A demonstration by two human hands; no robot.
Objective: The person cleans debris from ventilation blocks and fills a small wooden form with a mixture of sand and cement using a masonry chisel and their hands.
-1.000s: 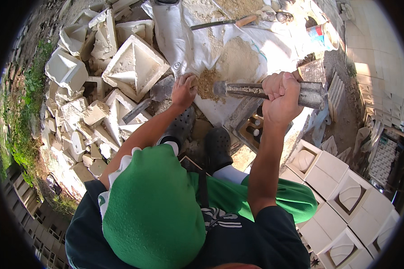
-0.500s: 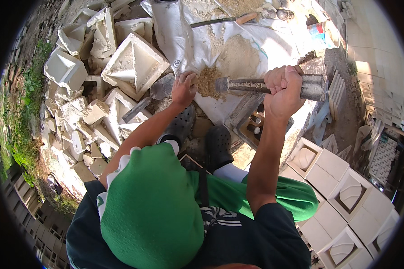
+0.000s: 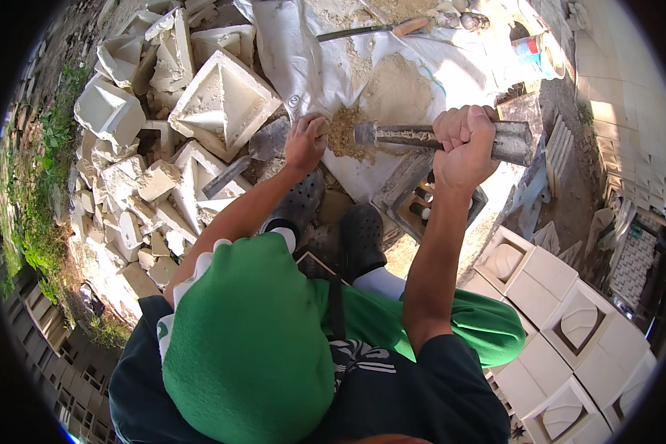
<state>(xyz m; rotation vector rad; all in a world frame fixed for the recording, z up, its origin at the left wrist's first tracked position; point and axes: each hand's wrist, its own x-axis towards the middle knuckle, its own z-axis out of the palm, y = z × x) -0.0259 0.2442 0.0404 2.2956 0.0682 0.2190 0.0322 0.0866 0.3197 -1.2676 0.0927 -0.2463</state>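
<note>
My right hand (image 3: 464, 146) is wrapped round a long, grey, dusty metal tool (image 3: 407, 136), channel-shaped with a wider end to the right; I cannot make out its exact kind. The tool lies roughly level, its narrower left end over a patch of brown crumbly material (image 3: 345, 133) on a white sheet (image 3: 292, 48). Beside that patch my left hand (image 3: 306, 145) is closed, fingers curled, and what is in them is hidden. A grey flat blade (image 3: 271, 139) lies just left of it. Below the tool stands a grey box-shaped frame (image 3: 401, 194) with dark parts inside.
Broken cream-coloured blocks (image 3: 223, 103) are heaped on the left. On the sheet at the top are a long tool with a wooden handle (image 3: 409, 27) and pale powder (image 3: 399, 85). A tin (image 3: 544, 55) is at upper right. Patterned blocks (image 3: 540, 285) stand in rows at lower right.
Both hands keep nearly the same places and holds. The tool in my right hand has shifted only very slightly.
</note>
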